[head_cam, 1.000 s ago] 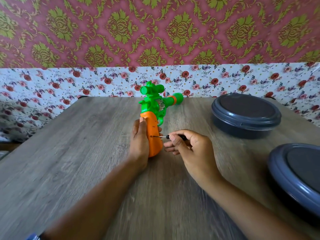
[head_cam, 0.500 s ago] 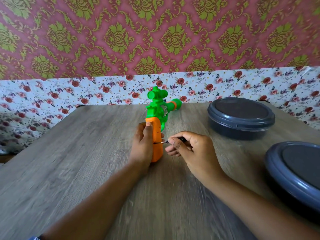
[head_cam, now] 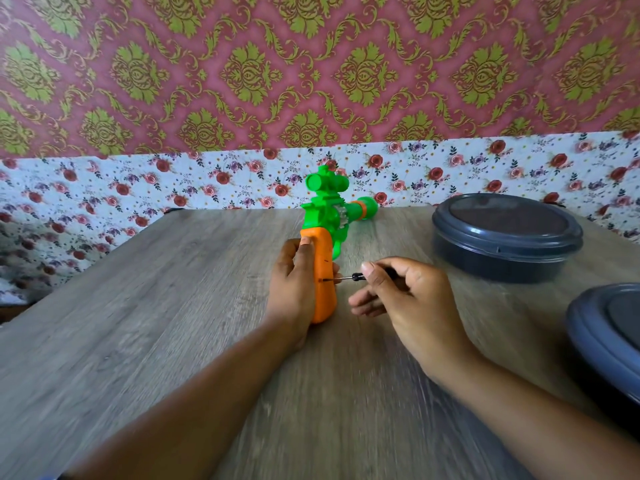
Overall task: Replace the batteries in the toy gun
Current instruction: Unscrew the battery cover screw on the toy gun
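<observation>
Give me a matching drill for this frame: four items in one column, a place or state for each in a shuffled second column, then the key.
Items
1. toy gun grip
2. screwdriver
3. lidded grey container
4. toy gun barrel tip

Place or state
A. at the back right of the table, lid on
B. pinched in the right hand, tip against the orange plastic
C. held steady by the left hand
D. green with an orange band, pointing away toward the floral wall

Pairs: 1-C, 2-B, 3-A, 4-D

toy gun mid-table, two lidded tubs right
</observation>
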A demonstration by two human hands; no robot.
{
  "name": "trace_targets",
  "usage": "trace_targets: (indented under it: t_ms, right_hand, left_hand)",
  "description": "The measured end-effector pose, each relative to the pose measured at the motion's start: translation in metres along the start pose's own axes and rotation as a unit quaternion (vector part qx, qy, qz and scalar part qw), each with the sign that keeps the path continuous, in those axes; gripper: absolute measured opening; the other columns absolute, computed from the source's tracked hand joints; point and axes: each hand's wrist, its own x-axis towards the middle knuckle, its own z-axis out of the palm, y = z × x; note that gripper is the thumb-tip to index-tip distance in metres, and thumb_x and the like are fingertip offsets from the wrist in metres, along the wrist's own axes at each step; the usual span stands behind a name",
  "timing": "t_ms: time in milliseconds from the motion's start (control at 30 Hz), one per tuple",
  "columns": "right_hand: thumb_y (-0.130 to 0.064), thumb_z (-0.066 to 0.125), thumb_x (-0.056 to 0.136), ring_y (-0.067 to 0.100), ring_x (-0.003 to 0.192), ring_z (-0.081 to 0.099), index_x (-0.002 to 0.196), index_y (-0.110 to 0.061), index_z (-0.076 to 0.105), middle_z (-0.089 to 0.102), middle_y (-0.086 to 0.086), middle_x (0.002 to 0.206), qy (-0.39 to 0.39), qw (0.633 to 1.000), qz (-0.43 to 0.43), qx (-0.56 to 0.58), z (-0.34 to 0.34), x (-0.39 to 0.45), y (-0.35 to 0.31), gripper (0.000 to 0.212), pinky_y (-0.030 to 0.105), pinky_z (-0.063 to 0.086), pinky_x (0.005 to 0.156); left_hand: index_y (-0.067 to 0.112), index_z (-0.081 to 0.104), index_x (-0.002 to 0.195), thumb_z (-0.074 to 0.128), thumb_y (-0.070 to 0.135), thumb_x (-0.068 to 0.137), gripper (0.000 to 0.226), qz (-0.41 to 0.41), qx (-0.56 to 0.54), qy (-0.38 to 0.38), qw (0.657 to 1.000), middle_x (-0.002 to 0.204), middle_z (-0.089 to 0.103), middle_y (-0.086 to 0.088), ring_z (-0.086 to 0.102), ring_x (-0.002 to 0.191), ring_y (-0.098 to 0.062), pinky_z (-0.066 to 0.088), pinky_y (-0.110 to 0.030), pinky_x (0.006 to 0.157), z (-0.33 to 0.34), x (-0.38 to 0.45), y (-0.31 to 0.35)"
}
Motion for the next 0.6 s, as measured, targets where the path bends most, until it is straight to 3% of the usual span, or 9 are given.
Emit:
trace_targets:
  t_ms: [167, 300, 367, 467, 600]
  right_hand:
    - [-0.018, 0.056, 0.091, 0.023, 0.054, 0.067, 0.076, -0.013, 0.063, 0.069, 0.011, 0.062, -0.002, 1.0, 0.003, -0.006, 0.0033, 0.0001, 0.003, 0.017, 0.02, 0.048, 0.051]
    - [-0.028, 0.057, 0.089, 0.022, 0.05, 0.066, 0.069, -0.012, 0.062, 0.069, 0.008, 0.058, 0.008, 0.999, 0.014, -0.043, 0.0021, 0.0008, 0.0055, 0.026, 0.027, 0.048, 0.051]
    - [-0.045, 0.055, 0.086, 0.019, 0.047, 0.064, 0.066, -0.01, 0.06, 0.068, 0.005, 0.055, 0.008, 0.992, -0.014, -0.128, -0.0008, -0.0006, 0.006, 0.04, 0.033, 0.051, 0.052]
    - [-0.067, 0.034, 0.082, 0.017, 0.051, 0.062, 0.065, -0.014, 0.058, 0.065, 0.001, 0.056, 0.001, 0.938, -0.084, -0.336, -0.006, -0.0021, 0.0072, 0.061, 0.039, 0.052, 0.055]
    - [-0.074, 0.019, 0.079, 0.021, 0.054, 0.062, 0.074, -0.017, 0.055, 0.064, 0.002, 0.058, -0.003, 0.925, -0.102, -0.367, -0.003, -0.003, 0.0073, 0.068, 0.04, 0.052, 0.055]
  left_hand:
    - [0.024, 0.051, 0.086, 0.036, 0.028, 0.1, 0.021, 0.005, 0.011, -0.011, 1.0, 0.072, 0.064, -0.004, 0.063, 0.05, -0.003, 0.052, -0.019, 0.048, -0.0001, 0.0021, -0.0005]
    - [0.024, 0.052, 0.088, 0.036, 0.03, 0.1, 0.021, -0.001, 0.007, -0.006, 1.0, 0.073, 0.065, -0.004, 0.064, 0.053, -0.004, 0.052, -0.021, 0.051, 0.0, 0.0032, -0.0013]
    - [0.024, 0.051, 0.086, 0.035, 0.029, 0.1, 0.022, 0.004, 0.007, -0.006, 1.0, 0.072, 0.065, -0.004, 0.064, 0.052, -0.003, 0.051, -0.018, 0.05, 0.0001, 0.0026, -0.0014]
    - [0.024, 0.05, 0.085, 0.033, 0.029, 0.101, 0.023, -0.012, -0.019, -0.01, 1.0, 0.073, 0.064, -0.004, 0.064, 0.054, -0.006, 0.053, -0.023, 0.054, -0.0003, 0.0029, -0.0015]
    - [0.02, 0.049, 0.087, 0.029, 0.03, 0.102, 0.027, -0.026, -0.048, -0.008, 0.998, 0.074, 0.065, -0.006, 0.065, 0.056, -0.009, 0.053, -0.025, 0.056, -0.0005, 0.0037, -0.0022]
